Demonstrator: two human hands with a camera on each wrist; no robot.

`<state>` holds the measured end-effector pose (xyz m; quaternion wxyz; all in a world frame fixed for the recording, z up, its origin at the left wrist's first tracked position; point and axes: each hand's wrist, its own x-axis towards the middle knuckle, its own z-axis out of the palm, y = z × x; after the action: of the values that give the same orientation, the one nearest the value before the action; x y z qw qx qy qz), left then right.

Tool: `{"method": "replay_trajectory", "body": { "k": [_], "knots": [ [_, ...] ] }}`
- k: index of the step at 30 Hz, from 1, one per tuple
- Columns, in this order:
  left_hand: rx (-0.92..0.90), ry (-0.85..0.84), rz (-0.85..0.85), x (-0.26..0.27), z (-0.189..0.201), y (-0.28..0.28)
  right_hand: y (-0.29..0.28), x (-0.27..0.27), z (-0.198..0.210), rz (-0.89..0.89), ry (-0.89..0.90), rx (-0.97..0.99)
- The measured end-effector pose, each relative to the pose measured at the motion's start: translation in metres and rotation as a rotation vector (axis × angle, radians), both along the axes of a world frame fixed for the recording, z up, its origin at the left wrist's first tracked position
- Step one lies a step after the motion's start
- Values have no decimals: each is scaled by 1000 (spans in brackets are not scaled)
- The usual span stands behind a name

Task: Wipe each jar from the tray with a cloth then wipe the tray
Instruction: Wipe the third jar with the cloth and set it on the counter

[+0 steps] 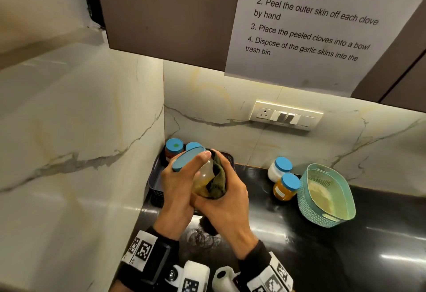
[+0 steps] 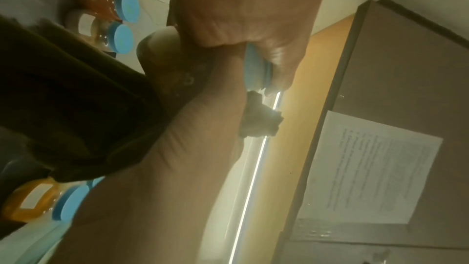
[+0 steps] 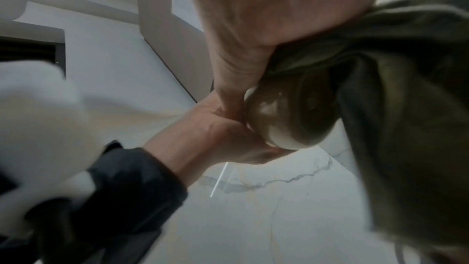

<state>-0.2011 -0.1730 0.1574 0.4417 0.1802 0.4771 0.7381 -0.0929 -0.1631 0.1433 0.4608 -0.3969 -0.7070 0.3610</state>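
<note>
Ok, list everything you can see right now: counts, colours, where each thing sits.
Held glass jar with blue lid: one, yellowish contents, tilted above the tray.
Dark olive cloth: one, wrapped against the held jar.
Dark perforated plastic tray: one, in the counter's back left corner.
Blue-lidded jars in the tray: two, at its far end.
White blue-lidded jar: one, on the black counter right of the tray.
Orange blue-lidded jar: one, just in front of the white one.
Teal plastic basket: one, right of those jars.
White switch plate: one, on the marble wall.
Printed instruction sheet: one, on the cabinet.
Left hand: grips the held jar at its lid.
Right hand: presses the cloth onto the jar.
</note>
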Motion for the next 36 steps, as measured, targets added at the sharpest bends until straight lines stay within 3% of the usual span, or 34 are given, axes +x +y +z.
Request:
{"method": "replay_trajectory", "body": {
  "k": [5, 11, 14, 18, 23, 27, 31, 33, 36],
  "knots": [
    [35, 170, -11, 0, 12, 0, 17, 14, 12, 98, 122, -27],
    [91, 338, -93, -13, 17, 1, 34, 27, 29, 245, 120, -35],
    [119, 318, -215, -25, 14, 4, 40, 28, 41, 316, 100, -156],
    [152, 164, -310, -25, 12, 6, 43, 28, 45, 436, 88, -298],
    [167, 37, -181, -10, 10, 10, 11, 0, 18, 220, 391, -142],
    [148, 5, -183, -12, 3, 2, -12, -10, 0, 84, 316, 124],
    [111, 168, -116, 2, 2, -2, 13, 3, 26, 214, 582, -392],
    [140, 190, -106, 6, 3, -1, 18, 5, 34, 204, 487, -408],
    [199, 79, -106, -2, 6, 1, -6, -6, 32, 139, 496, -207]
  ]
}}
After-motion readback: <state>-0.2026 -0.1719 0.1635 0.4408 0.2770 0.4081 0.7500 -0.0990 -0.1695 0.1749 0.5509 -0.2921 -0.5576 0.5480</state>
